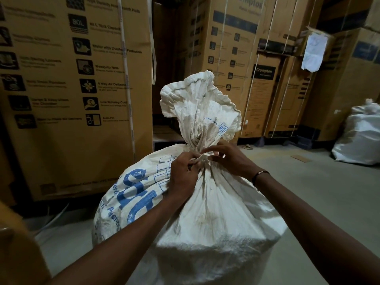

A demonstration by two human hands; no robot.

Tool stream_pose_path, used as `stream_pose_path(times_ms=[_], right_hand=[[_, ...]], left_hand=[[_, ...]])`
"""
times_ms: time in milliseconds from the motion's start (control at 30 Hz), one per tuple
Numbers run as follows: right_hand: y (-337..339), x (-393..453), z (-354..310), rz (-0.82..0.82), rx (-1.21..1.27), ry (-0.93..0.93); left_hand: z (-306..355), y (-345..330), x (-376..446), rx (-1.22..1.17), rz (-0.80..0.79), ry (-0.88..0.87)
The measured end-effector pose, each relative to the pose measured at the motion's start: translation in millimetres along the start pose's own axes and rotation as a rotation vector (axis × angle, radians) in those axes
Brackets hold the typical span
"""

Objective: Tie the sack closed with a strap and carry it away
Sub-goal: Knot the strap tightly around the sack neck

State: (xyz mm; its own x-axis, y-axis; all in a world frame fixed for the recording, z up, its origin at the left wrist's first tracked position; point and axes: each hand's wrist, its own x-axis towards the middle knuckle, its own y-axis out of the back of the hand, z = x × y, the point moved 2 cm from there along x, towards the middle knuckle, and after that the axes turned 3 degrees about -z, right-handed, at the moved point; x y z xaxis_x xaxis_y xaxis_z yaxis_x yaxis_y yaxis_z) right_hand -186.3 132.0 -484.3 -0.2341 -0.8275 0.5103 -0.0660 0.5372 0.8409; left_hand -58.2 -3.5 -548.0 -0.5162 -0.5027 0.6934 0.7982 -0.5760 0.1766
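Tying step: sack (pixel 197 212) neck is gathered, knot in progress, carry not started.
Sack stands on the floor under both hands, its mouth flaring above them. Left hand (pixel 183 171) and right hand (pixel 230 159) pinch the pale strap (pixel 200 158) at the neck between them, fingers curled. Next, likely: cinch tight, then lift.

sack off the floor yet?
No. The sack stands upright on the floor while both hands, left hand and right hand, work the strap at its gathered neck.
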Motion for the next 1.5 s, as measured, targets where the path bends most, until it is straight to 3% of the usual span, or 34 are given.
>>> stream_pose_path(times_ms=[133, 333, 467, 733, 933, 1167, 1500], right_hand=[[-4, -10, 21, -0.003, 0.116, -0.032], [-9, -17, 25, -0.031, 0.513, -0.212], [-14, -16, 27, -0.032, 0.684, -0.279], [-24, -18, 35, 0.03, 0.784, -0.29], [-32, -15, 39, 0.057, 0.808, -0.301], [-32, -14, 38, 0.05, 0.835, -0.314], [-32, -8, 37, 0.006, 0.757, -0.292]], left_hand=[[2, -2, -3, -0.03, -0.065, -0.009], [-2, 0, 5, -0.089, -0.006, 0.296], [4, -6, 16, -0.042, -0.086, 0.315], [1, -13, 26, -0.035, -0.076, 0.373], [-1, -19, 23, 0.107, -0.105, 0.195], [0, -21, 28, 0.199, -0.056, 0.153], [-16, -15, 42, -0.073, -0.043, 0.475]])
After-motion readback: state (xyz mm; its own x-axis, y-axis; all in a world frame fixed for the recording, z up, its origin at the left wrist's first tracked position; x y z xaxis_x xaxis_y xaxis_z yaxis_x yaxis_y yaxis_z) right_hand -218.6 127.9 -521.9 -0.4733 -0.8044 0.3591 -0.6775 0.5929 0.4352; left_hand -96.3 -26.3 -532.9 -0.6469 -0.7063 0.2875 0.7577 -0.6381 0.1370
